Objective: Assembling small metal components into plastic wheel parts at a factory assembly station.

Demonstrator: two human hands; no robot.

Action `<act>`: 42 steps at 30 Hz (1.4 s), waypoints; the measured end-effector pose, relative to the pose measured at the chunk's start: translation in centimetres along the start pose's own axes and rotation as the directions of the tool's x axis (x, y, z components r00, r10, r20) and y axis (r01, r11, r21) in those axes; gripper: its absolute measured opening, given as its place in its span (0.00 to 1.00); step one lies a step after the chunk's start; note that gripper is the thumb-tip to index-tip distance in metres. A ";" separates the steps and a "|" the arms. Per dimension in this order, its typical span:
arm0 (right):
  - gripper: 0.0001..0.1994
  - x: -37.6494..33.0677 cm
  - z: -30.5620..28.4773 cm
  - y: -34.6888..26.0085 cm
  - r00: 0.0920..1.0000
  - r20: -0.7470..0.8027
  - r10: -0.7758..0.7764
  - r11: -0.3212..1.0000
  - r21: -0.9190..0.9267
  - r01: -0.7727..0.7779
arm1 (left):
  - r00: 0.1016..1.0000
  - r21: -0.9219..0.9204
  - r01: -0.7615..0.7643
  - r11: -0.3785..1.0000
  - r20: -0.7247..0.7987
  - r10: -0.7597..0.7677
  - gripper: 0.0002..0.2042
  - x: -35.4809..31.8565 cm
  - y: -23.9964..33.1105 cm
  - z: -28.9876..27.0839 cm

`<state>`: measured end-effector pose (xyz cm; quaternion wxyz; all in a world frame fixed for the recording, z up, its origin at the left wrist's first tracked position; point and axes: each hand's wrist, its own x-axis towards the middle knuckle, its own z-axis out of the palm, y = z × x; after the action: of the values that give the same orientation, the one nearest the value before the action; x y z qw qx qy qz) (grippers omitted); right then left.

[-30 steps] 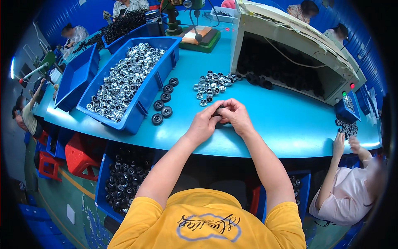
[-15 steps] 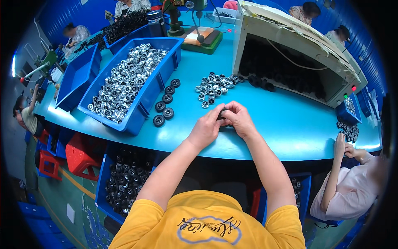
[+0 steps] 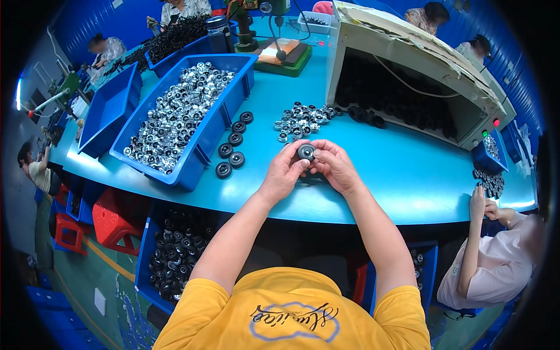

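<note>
Between my two hands is a small black toy wheel (image 3: 306,152) with a silvery hub, its round face turned up toward me. My left hand (image 3: 282,174) grips its left side, thumb at the lower rim. The fingers of my right hand (image 3: 335,167) close on its right side. Just beyond my hands lies a loose pile of shiny chrome wheel hubs (image 3: 303,119). To the left, several black wheels (image 3: 235,139) with hubs in them stand in a short double row on the turquoise table (image 3: 268,195).
A blue bin (image 3: 195,175) heaped with chrome hubs stands left, beside another blue bin (image 3: 111,114). At the right rear is a pale box-like heater (image 3: 408,35) with black tyres inside. Below the table edge sits a bin of finished-looking wheels (image 3: 178,256). A co-worker (image 3: 496,256) sits at right.
The wheel has turned from being mostly hidden in my fingers to showing its hub face. My left hand has shifted slightly left, with its thumb now on the rim.
</note>
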<state>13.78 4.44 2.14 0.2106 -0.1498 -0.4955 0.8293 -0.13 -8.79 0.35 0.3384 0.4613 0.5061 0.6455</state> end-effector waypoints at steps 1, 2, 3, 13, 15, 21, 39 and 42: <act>0.19 -0.2 0.2 -0.2 0.999 -0.009 -0.039 0.999 -0.004 0.039 | 1.000 0.003 0.008 1.000 -0.001 -0.008 0.22 0.0 0.1 0.0; 0.20 -0.3 0.4 -0.3 0.997 -0.015 -0.077 0.997 -0.008 0.077 | 1.000 -0.009 0.016 1.000 0.002 -0.016 0.22 0.0 0.3 0.0; 0.21 -0.3 0.4 -0.3 0.997 -0.005 -0.081 0.997 -0.002 0.081 | 1.000 -0.022 0.023 1.000 0.005 -0.023 0.22 -0.1 0.4 0.0; 0.16 0.3 0.4 0.3 0.993 -0.049 -0.110 0.991 -0.087 0.105 | 0.996 -0.083 -0.064 0.995 -0.062 0.059 0.25 0.1 -0.2 0.2; 0.14 0.5 0.1 0.9 0.986 -0.075 -0.146 0.978 -0.165 0.132 | 0.990 0.054 -0.114 0.992 -0.080 0.118 0.25 0.2 -0.4 0.3; 0.10 0.7 -0.4 1.5 0.987 -0.078 -0.143 0.973 -0.194 0.126 | 0.969 0.386 -0.184 0.904 -0.082 0.232 0.22 0.1 1.6 0.7; 0.06 1.3 0.9 1.6 0.833 0.038 -0.552 0.399 -0.865 0.304 | 0.963 0.957 0.065 0.283 -0.135 0.235 0.23 14.1 0.1 -11.5; 0.06 1.4 0.9 1.7 0.837 0.104 -0.538 0.338 -0.882 0.327 | 0.972 0.969 0.108 0.223 -0.151 0.183 0.20 15.1 -1.2 -12.4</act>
<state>11.82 3.72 0.99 0.3668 -0.1826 -0.8430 0.3486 -17.00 1.00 2.24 -0.1005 0.5042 0.8217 0.2459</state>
